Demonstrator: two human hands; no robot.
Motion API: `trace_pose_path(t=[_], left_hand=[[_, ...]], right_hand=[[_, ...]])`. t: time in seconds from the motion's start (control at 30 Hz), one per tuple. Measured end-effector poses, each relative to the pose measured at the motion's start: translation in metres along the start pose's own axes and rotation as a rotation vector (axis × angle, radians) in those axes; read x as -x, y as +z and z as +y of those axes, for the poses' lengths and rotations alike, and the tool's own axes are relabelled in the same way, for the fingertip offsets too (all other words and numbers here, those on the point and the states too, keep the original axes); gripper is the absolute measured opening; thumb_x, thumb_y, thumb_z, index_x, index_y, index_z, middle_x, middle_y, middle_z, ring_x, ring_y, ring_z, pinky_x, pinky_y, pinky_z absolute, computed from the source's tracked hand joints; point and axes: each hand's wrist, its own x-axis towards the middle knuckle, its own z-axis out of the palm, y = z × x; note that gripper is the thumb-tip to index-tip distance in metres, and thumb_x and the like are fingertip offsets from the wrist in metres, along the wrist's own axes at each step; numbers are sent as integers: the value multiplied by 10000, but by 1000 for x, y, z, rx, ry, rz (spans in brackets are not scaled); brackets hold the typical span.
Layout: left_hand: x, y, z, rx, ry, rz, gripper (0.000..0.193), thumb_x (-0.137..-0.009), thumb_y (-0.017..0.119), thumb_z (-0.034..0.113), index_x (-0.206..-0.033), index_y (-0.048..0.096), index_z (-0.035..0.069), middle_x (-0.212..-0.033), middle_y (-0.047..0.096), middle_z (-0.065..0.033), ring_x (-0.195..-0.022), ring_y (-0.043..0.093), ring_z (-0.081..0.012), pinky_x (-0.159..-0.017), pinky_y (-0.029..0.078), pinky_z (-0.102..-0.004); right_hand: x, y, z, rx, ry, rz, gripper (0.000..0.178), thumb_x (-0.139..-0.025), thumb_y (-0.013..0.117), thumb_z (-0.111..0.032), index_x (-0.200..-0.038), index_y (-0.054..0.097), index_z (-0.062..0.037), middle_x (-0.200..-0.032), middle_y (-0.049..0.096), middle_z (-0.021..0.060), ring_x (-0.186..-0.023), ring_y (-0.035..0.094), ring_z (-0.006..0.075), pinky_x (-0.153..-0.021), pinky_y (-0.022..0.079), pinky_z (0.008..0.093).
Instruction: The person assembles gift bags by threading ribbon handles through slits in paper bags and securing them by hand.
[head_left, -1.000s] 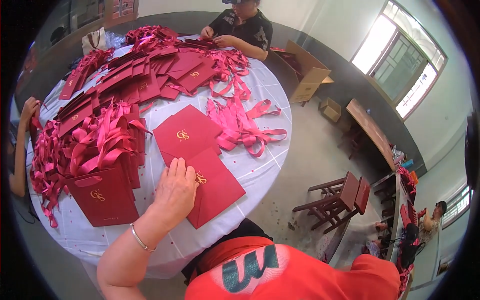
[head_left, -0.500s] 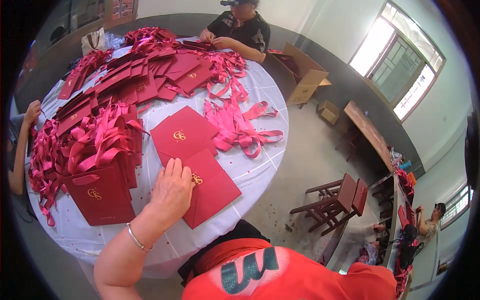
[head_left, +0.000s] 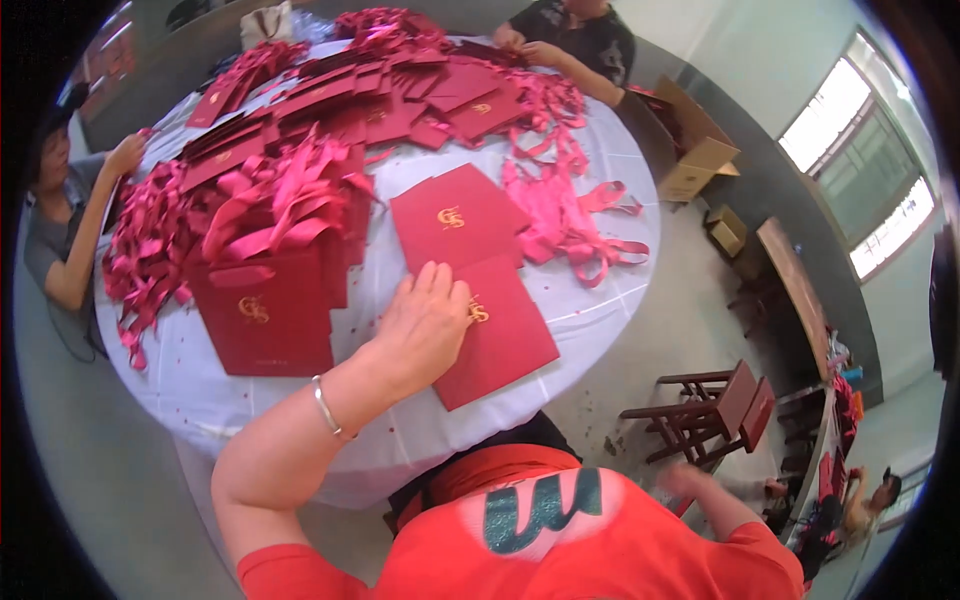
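Note:
My left hand (head_left: 425, 325) lies with outstretched fingers on a flat dark-red paper gift bag (head_left: 500, 330) with a gold emblem, near the table's front edge. Its fingertips reach the upper left part of that bag, and the thumb is hidden. Just beyond, partly under it, is another flat red stack of bags (head_left: 455, 215). My right hand (head_left: 692, 487) is off the table at the right of my red shirt, smeared by motion, so its fingers cannot be made out. Left of my left hand stands a group of red bags (head_left: 265, 325) topped with pink ribbon handles (head_left: 285, 205).
The round table (head_left: 400, 430) has a white cloth. Piled bags (head_left: 330, 90) and loose pink ribbons (head_left: 560, 215) cover its far side. One person (head_left: 590, 50) works across the table, another (head_left: 70, 210) at left. A cardboard box (head_left: 695, 140) and wooden stools (head_left: 715, 410) stand at right.
The view has shifted, so the table appears farther right and higher. My left hand stays on the same bag. My right hand has come into view at the right.

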Motion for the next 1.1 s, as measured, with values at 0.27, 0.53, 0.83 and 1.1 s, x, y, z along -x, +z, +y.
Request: trace_pose_path(t=[0.27,0.53,0.83,1.1], left_hand=[[2,-3,-13,211,-44,20,317,-751,724,113,-1004,590,-22,-1016,614,-184,-1036,570,-365,-921,443,-432],[-4,-14,-14,352,-158,49,449,-689,774,74,-1085,580,-9,-1017,627,-183,-1005,599,-362,-926,457,-425],[-10,-7,-25,673,-275,20,367,-710,756,27,-1042,606,-17,-962,624,-153,-916,625,-288,-824,509,-367],[-12,-15,-24,786,-361,-96,253,-742,725,-5,-986,657,4,-904,644,-118,-867,631,-251,-800,497,-350]], right_hand=[[38,-361,-225,-1098,-582,1289,82,-918,625,-26,-985,663,1,-832,656,26,-721,606,79,-598,472,233],[-15,-440,-318,-753,-993,1003,120,-884,669,9,-1000,695,14,-967,661,52,-782,625,96,-665,504,210],[-32,-438,-308,-677,-1038,1101,179,-864,677,22,-1035,716,-14,-942,641,53,-830,596,103,-704,480,228],[-20,-443,-304,-688,-1046,905,161,-775,739,28,-921,689,-16,-921,624,70,-858,615,168,-739,490,270]])
